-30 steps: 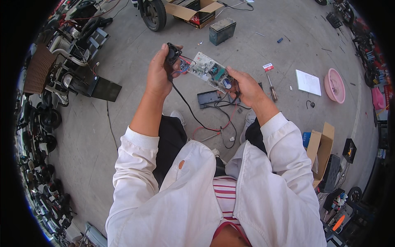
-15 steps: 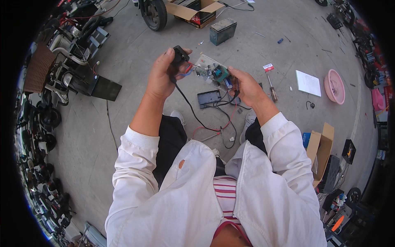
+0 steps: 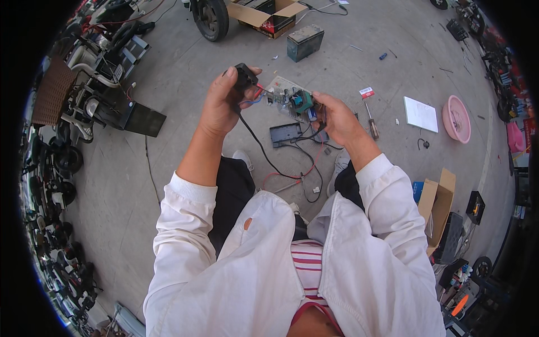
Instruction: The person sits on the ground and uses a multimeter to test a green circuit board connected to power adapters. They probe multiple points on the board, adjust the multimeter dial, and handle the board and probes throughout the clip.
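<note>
My left hand point(image 3: 219, 103) is closed around a small black plastic part point(image 3: 246, 76), perhaps a socket or fan, with red and blue wires point(image 3: 252, 100) running from it. In my right hand point(image 3: 339, 119) I grip the edge of a circuit board point(image 3: 291, 99) crowded with parts, a green transformer point(image 3: 302, 100) among them. The board is tilted and held off the ground between both hands. A black cable point(image 3: 257, 140) hangs from the left hand down to the floor. Below the board lies an open grey plastic casing point(image 3: 286, 133), with black leads beside it.
To the right on the concrete lie a screwdriver point(image 3: 372, 124), a white booklet point(image 3: 420, 114) and a pink basin point(image 3: 456, 118). A battery block point(image 3: 305, 43) stands ahead, near an open carton point(image 3: 268, 18) and a wheel point(image 3: 210, 21). Another carton point(image 3: 438, 210) sits at lower right. Parked two-wheelers line the left.
Both hands keep their holds in nearly the same place. The circuit board has shifted only very slightly.
</note>
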`<state>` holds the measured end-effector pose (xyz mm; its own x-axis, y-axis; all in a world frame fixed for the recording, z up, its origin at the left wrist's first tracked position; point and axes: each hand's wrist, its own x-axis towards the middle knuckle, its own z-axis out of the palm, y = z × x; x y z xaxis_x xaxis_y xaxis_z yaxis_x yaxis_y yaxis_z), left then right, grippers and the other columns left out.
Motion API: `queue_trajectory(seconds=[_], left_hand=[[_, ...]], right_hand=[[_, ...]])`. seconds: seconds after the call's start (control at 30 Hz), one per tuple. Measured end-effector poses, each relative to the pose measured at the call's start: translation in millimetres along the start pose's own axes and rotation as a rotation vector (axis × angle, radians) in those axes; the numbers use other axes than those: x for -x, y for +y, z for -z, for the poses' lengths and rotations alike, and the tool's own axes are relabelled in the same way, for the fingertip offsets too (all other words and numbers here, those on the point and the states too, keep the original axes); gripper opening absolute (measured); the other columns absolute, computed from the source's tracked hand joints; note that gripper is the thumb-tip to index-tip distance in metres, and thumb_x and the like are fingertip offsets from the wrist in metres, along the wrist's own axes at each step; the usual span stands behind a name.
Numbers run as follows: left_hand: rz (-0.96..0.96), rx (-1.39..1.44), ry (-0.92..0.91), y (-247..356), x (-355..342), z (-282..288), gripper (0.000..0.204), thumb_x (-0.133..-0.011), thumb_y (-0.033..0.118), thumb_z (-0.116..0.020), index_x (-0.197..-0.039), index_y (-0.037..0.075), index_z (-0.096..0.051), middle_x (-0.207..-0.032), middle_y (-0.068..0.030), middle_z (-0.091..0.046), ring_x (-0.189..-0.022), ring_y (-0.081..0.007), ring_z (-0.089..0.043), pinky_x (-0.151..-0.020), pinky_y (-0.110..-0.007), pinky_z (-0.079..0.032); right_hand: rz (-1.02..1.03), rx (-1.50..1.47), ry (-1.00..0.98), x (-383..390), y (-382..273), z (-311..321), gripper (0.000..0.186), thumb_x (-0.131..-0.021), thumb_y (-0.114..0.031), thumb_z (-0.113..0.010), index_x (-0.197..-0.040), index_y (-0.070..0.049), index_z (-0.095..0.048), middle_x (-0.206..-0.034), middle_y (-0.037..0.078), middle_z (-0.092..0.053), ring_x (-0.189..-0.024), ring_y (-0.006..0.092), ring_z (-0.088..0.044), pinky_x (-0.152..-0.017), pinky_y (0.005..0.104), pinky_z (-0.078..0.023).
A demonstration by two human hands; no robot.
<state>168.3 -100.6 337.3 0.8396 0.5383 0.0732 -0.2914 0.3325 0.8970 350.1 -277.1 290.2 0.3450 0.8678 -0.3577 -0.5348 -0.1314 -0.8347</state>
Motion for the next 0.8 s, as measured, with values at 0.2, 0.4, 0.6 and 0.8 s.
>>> queue_trajectory(seconds=[0.2,0.4,0.6,0.8], left_hand=[[0.001,-0.004,0.029,-0.1,0.0,-0.6,0.052,-0.094,0.045,-0.046,-0.109,-0.003,-0.060,-0.069,-0.0010,-0.050,-0.062,-0.0083,-0.043,-0.051,-0.022,-0.030],[0.013,-0.018,0.090,-0.5,-3.2,1.7,0.050,-0.095,0.045,-0.046,-0.108,-0.001,-0.060,-0.069,-0.0011,-0.050,-0.062,-0.0085,-0.043,-0.051,-0.022,-0.031],[0.043,-0.037,0.187,0.4,-6.0,-0.1,0.052,-0.094,0.048,-0.047,-0.113,0.000,-0.056,-0.069,-0.0002,-0.047,-0.061,-0.0089,-0.042,-0.050,-0.022,-0.032],[0.052,-0.005,0.253,0.0,-8.1,-0.1,0.048,-0.095,0.045,-0.047,-0.109,0.000,-0.059,-0.068,0.0005,-0.048,-0.061,-0.0082,-0.043,-0.051,-0.022,-0.031]], right_hand=[[0.040,-0.007,0.004,0.9,-1.4,-2.7,0.024,-0.090,-0.031,-0.056,-0.095,-0.009,-0.063,-0.080,-0.002,-0.057,-0.068,0.0080,-0.048,-0.058,0.0241,-0.038],[0.068,0.017,-0.016,3.8,-4.2,-4.5,0.027,-0.089,-0.030,-0.057,-0.102,-0.007,-0.064,-0.082,-0.002,-0.058,-0.069,0.0070,-0.048,-0.058,0.0222,-0.037],[0.079,0.060,-0.039,5.7,-5.8,-5.7,0.029,-0.089,-0.030,-0.057,-0.104,-0.006,-0.063,-0.083,-0.002,-0.058,-0.070,0.0068,-0.047,-0.060,0.0218,-0.036],[0.088,0.071,-0.062,5.8,-4.6,-4.2,0.033,-0.089,-0.030,-0.058,-0.108,-0.003,-0.062,-0.084,-0.001,-0.058,-0.071,0.0073,-0.049,-0.061,0.0222,-0.036]])
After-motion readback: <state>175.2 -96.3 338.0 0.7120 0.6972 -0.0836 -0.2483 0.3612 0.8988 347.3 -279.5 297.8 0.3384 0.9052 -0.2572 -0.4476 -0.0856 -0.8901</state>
